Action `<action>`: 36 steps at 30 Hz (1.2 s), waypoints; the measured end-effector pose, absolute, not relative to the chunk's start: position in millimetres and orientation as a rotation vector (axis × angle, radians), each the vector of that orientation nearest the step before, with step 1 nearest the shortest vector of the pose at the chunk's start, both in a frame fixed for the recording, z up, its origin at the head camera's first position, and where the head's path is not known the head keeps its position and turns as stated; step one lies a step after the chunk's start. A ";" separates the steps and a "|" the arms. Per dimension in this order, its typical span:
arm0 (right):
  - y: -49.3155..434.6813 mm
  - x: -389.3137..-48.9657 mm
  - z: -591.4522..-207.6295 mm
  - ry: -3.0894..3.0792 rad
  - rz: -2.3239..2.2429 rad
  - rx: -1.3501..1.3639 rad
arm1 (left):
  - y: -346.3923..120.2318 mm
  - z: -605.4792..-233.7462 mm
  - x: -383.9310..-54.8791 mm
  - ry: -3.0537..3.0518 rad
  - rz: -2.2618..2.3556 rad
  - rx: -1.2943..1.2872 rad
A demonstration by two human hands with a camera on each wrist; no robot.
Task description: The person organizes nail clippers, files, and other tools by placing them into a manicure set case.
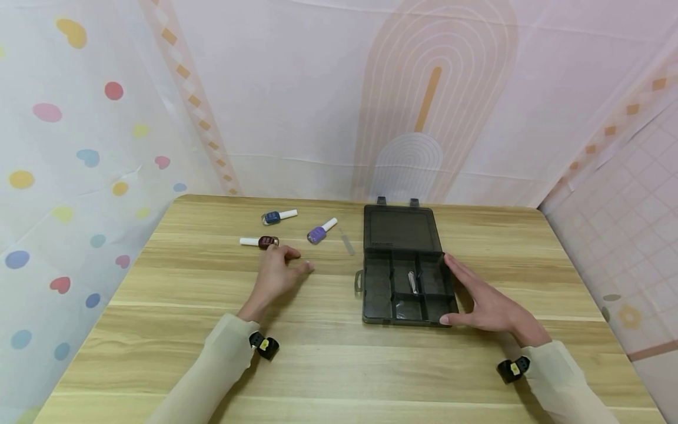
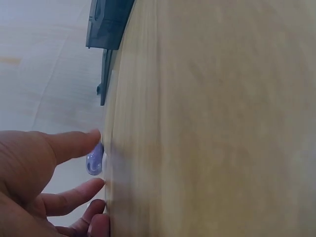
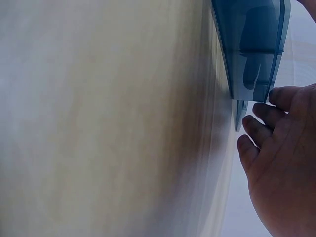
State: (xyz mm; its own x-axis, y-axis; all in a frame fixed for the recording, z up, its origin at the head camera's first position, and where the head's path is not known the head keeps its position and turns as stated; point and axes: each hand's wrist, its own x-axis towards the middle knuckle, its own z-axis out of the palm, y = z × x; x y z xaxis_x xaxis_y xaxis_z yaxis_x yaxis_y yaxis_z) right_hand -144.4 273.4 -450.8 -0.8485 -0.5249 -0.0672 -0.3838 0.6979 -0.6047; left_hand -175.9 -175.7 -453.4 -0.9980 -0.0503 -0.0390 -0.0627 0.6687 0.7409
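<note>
My left hand (image 1: 277, 274) is over the table just in front of a dark red nail polish bottle (image 1: 268, 241) with a white cap. Its thumb and fingers are spread apart with nothing between them; whether a fingertip touches the bottle I cannot tell. Behind lie a blue nail polish (image 1: 272, 218) and a purple nail polish (image 1: 316, 235), with a slim nail file (image 1: 346, 242) beside them. My right hand (image 1: 487, 303) rests along the right side of a dark translucent compartment box (image 1: 377, 288), thumb at its front corner. A nail clipper (image 1: 412, 282) lies in a middle compartment.
The box's lid (image 1: 402, 228) is folded back toward the wall. A patterned cloth (image 1: 296, 106) hangs behind the wooden table (image 1: 328, 371). A small loop (image 1: 358, 281) sticks out from the box's left side.
</note>
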 end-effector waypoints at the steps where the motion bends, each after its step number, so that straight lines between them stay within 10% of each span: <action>1: 273.6 -144.4 -451.2 2.674 -0.874 -0.729 | -175.1 -453.7 -176.4 2.865 1.269 -0.094; 36: 273.8 -145.3 -451.5 2.685 -0.890 -0.763 | -172.7 -452.5 -184.7 2.902 1.231 -0.195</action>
State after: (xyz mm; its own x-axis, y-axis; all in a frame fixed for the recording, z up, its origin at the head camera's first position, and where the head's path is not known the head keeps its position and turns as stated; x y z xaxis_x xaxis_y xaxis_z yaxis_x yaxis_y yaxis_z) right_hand -145.3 273.8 -451.5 -0.8435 -0.5359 -0.0368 -0.4079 0.6836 -0.6052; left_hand -184.7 -172.7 -452.5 -0.9922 -0.1201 -0.0332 -0.1073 0.6885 0.7172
